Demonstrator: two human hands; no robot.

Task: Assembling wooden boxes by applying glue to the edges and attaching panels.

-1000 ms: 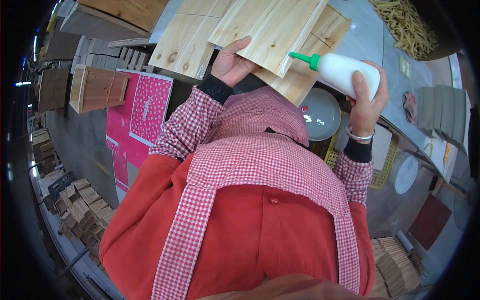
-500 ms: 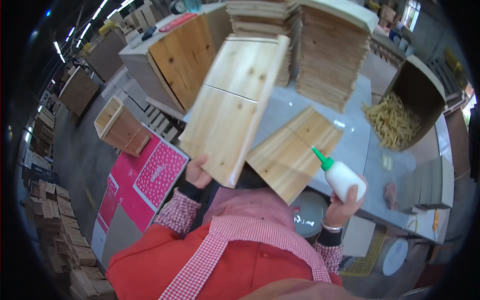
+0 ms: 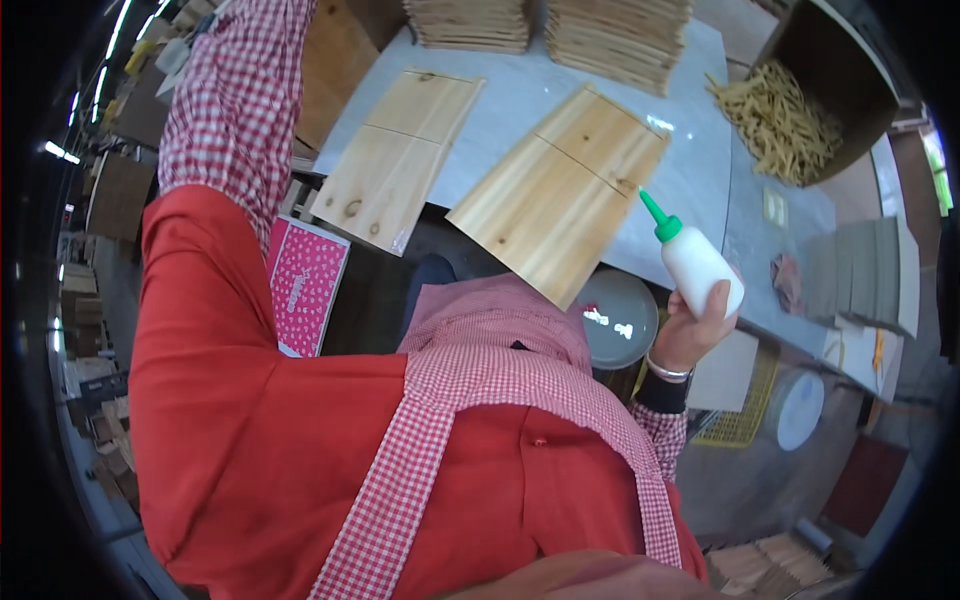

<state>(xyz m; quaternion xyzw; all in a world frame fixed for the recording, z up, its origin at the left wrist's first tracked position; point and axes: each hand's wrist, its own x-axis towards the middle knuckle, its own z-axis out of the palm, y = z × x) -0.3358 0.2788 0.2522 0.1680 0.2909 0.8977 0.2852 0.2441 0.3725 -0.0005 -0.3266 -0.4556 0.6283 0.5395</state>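
My right hand (image 3: 697, 325) is wrapped round a white squeeze bottle (image 3: 700, 268) with a green pointed nozzle. The bottle tilts up and left, its tip at the right edge of a wooden board (image 3: 545, 200) in this view; I cannot tell whether they touch. That board lies slanted on the table, crossed by a thin groove, its near end past the table edge. To its left lies a second grooved wooden board (image 3: 400, 165), also jutting over the edge. My left arm in its checked sleeve (image 3: 235, 110) stretches forward past the upper left, with the hand outside the picture.
Stacks of wooden boards (image 3: 615, 40) stand at the back of the grey table (image 3: 520, 85). A tipped box (image 3: 835, 75) holds thin wooden strips (image 3: 775, 120) at the right. Grey slabs (image 3: 865, 265) and a crumpled cloth (image 3: 787, 283) lie nearer. A round grey lid-like thing (image 3: 620, 325) sits below the table edge.
The board my left hand held now appears to lie on the table, let go. My left arm has swung far forward and out of view. The right hand still holds the bottle.
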